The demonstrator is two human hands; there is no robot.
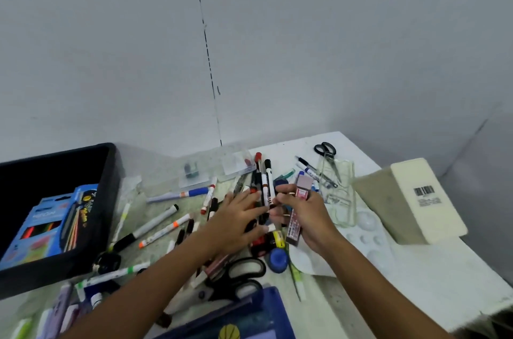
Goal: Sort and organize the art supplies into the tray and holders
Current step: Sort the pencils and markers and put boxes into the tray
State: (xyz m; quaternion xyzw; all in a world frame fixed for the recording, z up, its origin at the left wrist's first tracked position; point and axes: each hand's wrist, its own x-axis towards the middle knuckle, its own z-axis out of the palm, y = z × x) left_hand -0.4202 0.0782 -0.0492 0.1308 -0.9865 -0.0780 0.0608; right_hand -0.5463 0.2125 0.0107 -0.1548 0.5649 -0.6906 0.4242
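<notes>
Big black scissors (238,275) sit nearest on the table (416,269). Just past them, left hand (236,216) lies flat-ish, fingers straight, on the marker pile (261,194). Right hand (302,214), beside it, grips a pink box (297,216) w/ curled fingers. Black tray (111,200) is far left of the scissors.

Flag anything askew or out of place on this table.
Markers lie scattered at all angles on the table, unsorted. One pair of scissors leans tilted in the clear holder. Black tray holds only marker packs. No visible spill or damage.
</notes>
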